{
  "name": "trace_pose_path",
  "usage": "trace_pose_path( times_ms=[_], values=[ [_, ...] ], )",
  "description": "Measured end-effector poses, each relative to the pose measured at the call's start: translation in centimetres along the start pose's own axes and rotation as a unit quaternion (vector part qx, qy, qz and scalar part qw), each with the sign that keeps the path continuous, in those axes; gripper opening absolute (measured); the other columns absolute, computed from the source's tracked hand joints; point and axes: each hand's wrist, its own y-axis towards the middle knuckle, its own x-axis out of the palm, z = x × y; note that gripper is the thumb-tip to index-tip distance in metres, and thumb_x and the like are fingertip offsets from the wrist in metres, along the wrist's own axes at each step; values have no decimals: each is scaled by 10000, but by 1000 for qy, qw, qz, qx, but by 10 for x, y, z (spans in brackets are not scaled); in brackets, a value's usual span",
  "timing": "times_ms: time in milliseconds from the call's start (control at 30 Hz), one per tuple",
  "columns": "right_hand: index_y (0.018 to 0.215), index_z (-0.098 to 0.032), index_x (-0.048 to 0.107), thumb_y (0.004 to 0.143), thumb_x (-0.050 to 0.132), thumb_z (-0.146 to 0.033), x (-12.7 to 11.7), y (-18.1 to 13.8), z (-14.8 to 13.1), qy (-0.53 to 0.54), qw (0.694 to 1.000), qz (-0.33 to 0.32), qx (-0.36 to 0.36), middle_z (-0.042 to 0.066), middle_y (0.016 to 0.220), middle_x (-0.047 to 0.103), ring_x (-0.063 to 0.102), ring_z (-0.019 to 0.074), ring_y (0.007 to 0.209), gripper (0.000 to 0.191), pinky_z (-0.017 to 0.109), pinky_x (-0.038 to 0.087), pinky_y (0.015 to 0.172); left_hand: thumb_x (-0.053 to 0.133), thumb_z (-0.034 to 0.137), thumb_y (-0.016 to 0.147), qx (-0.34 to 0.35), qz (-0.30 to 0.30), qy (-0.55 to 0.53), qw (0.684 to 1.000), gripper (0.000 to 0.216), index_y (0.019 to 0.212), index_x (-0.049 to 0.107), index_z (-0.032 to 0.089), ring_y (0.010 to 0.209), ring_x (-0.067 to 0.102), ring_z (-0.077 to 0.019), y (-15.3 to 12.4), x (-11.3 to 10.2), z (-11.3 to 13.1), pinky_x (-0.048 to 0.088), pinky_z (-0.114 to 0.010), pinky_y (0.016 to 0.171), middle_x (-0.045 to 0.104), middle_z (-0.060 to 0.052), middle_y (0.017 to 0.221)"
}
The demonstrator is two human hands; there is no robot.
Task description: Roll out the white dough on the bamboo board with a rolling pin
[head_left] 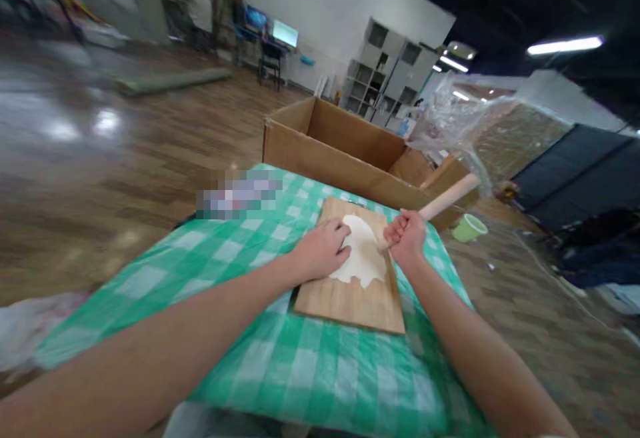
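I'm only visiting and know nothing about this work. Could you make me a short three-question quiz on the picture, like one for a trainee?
1. Multiple choice: which hand grips the rolling pin?
A) left
B) right
C) both

2. True or false: the flattened white dough lies on a wooden board.

3. Short answer: what large open-topped thing stands just beyond the far edge of the green checked tablecloth?

Key:
1. B: the right hand is closed around it.
2. True.
3. A cardboard box.
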Motion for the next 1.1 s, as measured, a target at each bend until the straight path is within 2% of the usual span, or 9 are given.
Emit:
trace_pose_path(
  times_ms=[200, 333, 467, 600, 733, 867, 1000, 1100],
  values=[
    [499, -239, 370, 688, 712, -274, 5, -11, 20, -16, 1000, -9, -24, -102, 364, 321, 277, 62, 277, 393, 201, 230, 278, 533, 280, 974, 6, 12, -7, 1000, 185, 1120, 616, 201, 1148, 616, -269, -3, 1, 2, 518, -411, 1018, 609, -107, 1179],
    [490, -239, 383, 691, 711, -240, 4, -12, 20, -42, 996, -65, -47, -102, 375, 329, 280, 56, 284, 384, 199, 218, 286, 536, 264, 965, 1, 8, -15, 1000, 206, 1148, 610, 206, 1168, 608, -272, -4, -1, 4, 506, -422, 1034, 604, -102, 1195],
    [478, -240, 390, 666, 738, -226, 6, -12, 22, -63, 993, -98, -11, -101, 371, 338, 285, 55, 291, 396, 199, 223, 290, 540, 253, 956, 1, 9, -27, 1000, 203, 1140, 611, 203, 1176, 603, -267, -4, -1, 4, 502, -414, 1041, 602, -98, 1197],
    [491, -237, 408, 627, 754, -200, 7, -7, 22, -60, 994, -86, 13, -98, 374, 358, 299, 59, 295, 373, 200, 228, 291, 539, 265, 961, 6, 3, -30, 1000, 195, 1130, 617, 207, 1155, 613, -264, -3, 0, 0, 512, -415, 1022, 609, -96, 1187],
    [507, -258, 299, 717, 643, -293, -4, 11, 3, -23, 999, -41, 22, -106, 367, 268, 210, 60, 294, 405, 210, 245, 285, 523, 293, 986, 16, 14, -23, 999, 229, 1172, 616, 199, 1178, 611, -261, -2, 2, -3, 502, -413, 1049, 610, -105, 1203],
    [543, -255, 236, 770, 617, -329, -10, 25, -11, 2, 1000, -8, 8, -108, 381, 235, 222, 63, 302, 450, 205, 295, 310, 533, 303, 985, 18, 16, -16, 1000, 219, 1154, 623, 197, 1178, 611, -263, -1, 3, -5, 501, -407, 1050, 612, -110, 1208],
    [540, -263, 272, 759, 642, -345, 4, 21, 3, 0, 1000, -7, -2, -94, 378, 298, 295, 81, 295, 437, 225, 314, 305, 545, 295, 977, 24, 24, -18, 999, 213, 1146, 630, 199, 1152, 616, -260, 0, 2, -5, 502, -405, 1041, 616, -105, 1174],
    [522, -261, 316, 726, 686, -321, 16, 11, 20, -12, 999, -23, -19, -97, 365, 319, 287, 78, 280, 426, 219, 263, 281, 531, 282, 980, 22, 27, -20, 999, 189, 1117, 635, 205, 1137, 617, -254, -1, 1, -3, 511, -397, 1015, 617, -101, 1156]
  ],
)
